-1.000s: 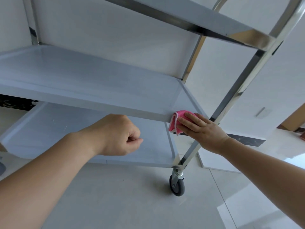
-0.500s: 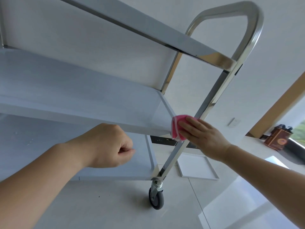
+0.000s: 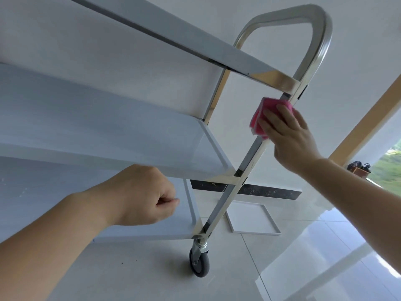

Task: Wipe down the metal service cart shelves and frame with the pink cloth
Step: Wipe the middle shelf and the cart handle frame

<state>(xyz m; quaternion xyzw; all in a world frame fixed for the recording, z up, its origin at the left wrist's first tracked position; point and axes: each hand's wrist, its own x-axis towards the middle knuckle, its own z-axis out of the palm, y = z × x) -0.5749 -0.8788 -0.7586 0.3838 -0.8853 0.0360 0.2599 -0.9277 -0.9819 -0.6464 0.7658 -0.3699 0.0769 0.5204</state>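
The right hand [image 3: 290, 137] presses the pink cloth [image 3: 263, 118] with straight fingers against the cart's shiny upright post [image 3: 249, 161] just below the top shelf [image 3: 195, 53], while the left hand [image 3: 141, 196] hangs fisted and empty above glossy white floor tiles [image 3: 303, 257].

cart [image 3: 219, 64] in front of me, three shelves stacked. my right hand [image 3: 288, 137] presses the cloth [image 3: 259, 117] on the near right post [image 3: 243, 170], between top and middle shelf. my left hand [image 3: 141, 196] fisted before the bottom shelf. wheel [image 3: 199, 263] under the post, tray [image 3: 251, 220] on floor behind it.
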